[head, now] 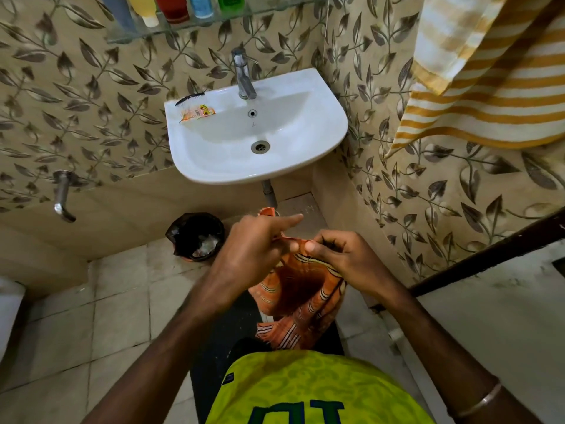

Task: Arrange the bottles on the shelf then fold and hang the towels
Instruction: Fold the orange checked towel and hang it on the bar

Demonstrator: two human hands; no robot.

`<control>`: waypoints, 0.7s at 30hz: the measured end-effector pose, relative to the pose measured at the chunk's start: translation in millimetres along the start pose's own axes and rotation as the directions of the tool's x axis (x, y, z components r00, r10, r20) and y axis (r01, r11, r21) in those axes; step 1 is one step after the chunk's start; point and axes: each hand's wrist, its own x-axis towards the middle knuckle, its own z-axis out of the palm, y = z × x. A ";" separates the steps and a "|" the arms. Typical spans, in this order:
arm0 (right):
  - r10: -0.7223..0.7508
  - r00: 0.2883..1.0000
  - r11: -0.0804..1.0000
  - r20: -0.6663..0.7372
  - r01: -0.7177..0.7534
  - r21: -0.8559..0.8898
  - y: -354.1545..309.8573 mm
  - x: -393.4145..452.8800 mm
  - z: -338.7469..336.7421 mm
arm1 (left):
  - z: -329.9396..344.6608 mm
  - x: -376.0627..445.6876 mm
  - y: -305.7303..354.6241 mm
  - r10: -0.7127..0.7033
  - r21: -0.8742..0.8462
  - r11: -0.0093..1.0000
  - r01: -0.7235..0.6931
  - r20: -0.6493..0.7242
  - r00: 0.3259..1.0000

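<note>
You've got both hands pinching the orange towel (301, 289) top edge, left hand (255, 243) w/ index out, right hand (339, 254) curled, prob. lining up corners to fold.

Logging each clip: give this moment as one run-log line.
stage: folding towel | left hand: grips orange towel | right hand: pinches its top edge | bottles: on shelf | striped towel: hanging

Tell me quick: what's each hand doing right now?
Left hand: gripping the top edge of the orange striped towel, index finger sticking out straight.
Right hand: pinching the same towel edge, fingers curled round it.
</note>
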 end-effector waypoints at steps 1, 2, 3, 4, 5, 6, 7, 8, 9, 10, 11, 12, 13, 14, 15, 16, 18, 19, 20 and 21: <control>-0.017 1.000 0.999 0.006 0.017 -0.038 -2.8 1.8 0.3 | 1.9 0.9 1.9 0.006 -0.008 1.000 -0.006 0.030 1.000; -0.034 0.999 0.997 0.009 0.035 -0.062 -5.0 3.1 0.1 | 3.2 2.0 3.0 0.022 -0.014 1.000 -0.021 0.064 0.998; -0.050 0.999 0.996 0.013 0.051 -0.074 -7.1 3.8 -0.3 | 4.1 3.2 2.7 0.043 -0.019 0.999 -0.041 0.099 0.994; -0.061 0.998 0.995 0.018 0.062 -0.079 -8.7 4.3 -0.6 | 4.4 4.6 2.0 0.056 -0.022 0.998 -0.054 0.126 0.990; -0.064 0.998 0.995 0.027 0.066 -0.079 -9.9 4.5 -1.0 | 4.6 5.8 1.0 0.056 -0.018 0.998 -0.054 0.140 0.989; -0.062 0.997 0.995 0.039 0.065 -0.074 -10.3 4.5 -1.3 | 4.4 6.9 -0.1 0.045 -0.008 0.999 -0.044 0.139 0.989; -0.061 0.997 0.996 0.050 0.064 -0.064 -10.3 4.3 -1.5 | 4.1 7.8 -0.9 0.031 0.001 1.000 -0.031 0.126 0.991; -0.060 0.997 0.997 0.056 0.063 -0.052 -9.4 3.9 -1.4 | 3.9 8.5 -1.2 0.019 0.009 1.000 -0.020 0.109 0.994; -0.054 0.997 0.998 0.058 0.056 -0.038 -8.3 3.1 -1.7 | 3.5 8.7 -0.9 0.014 0.023 1.000 -0.016 0.090 0.996; -0.043 0.997 0.999 0.057 0.045 -0.021 -7.1 2.1 -2.3 | 3.0 9.0 -0.3 0.017 0.039 0.999 -0.020 0.071 0.997; -0.032 0.998 0.999 0.059 0.033 -0.001 -6.4 1.0 -3.2 | 2.3 9.3 0.4 0.022 0.054 0.998 -0.025 0.055 0.998; -0.025 0.998 1.000 0.064 0.023 0.019 -5.8 -0.3 -4.4 | 1.5 9.2 1.0 0.031 0.060 0.998 -0.033 0.039 0.999; -0.019 0.997 0.999 0.072 0.016 0.039 -5.4 -1.8 -5.4 | 0.8 8.9 1.3 0.036 0.056 0.998 -0.037 0.027 0.999; -0.013 0.997 0.998 0.080 0.009 0.054 -4.0 -2.9 -5.8 | 0.3 8.8 1.6 0.040 0.046 0.998 -0.041 0.017 0.999; -0.007 0.996 0.998 0.084 0.002 0.065 -1.7 -4.2 -5.7 | 0.0 8.6 1.8 0.043 0.037 0.998 -0.043 0.010 0.999; 0.001 0.996 0.997 0.084 -0.007 0.071 1.1 -5.4 -5.3 | -0.1 8.4 1.8 0.043 0.034 0.998 -0.044 0.006 0.999; 0.026 0.996 0.996 0.080 -0.033 0.086 7.7 -7.8 -4.7 | -0.7 8.0 1.9 0.039 0.040 0.998 -0.039 0.001 0.999; 0.042 0.996 0.994 0.081 -0.049 0.096 11.7 -9.0 -4.7 | -1.9 7.9 1.6 0.037 0.043 0.998 -0.037 -0.002 0.999; 0.058 0.995 0.992 0.087 -0.067 0.106 16.6 -10.2 -4.9 | -3.3 8.1 1.3 0.035 0.042 0.999 -0.035 -0.006 0.999; 0.074 0.993 0.990 0.094 -0.084 0.115 22.3 -11.0 -5.4 | -5.3 8.0 0.9 0.029 0.036 0.999 -0.029 -0.010 1.000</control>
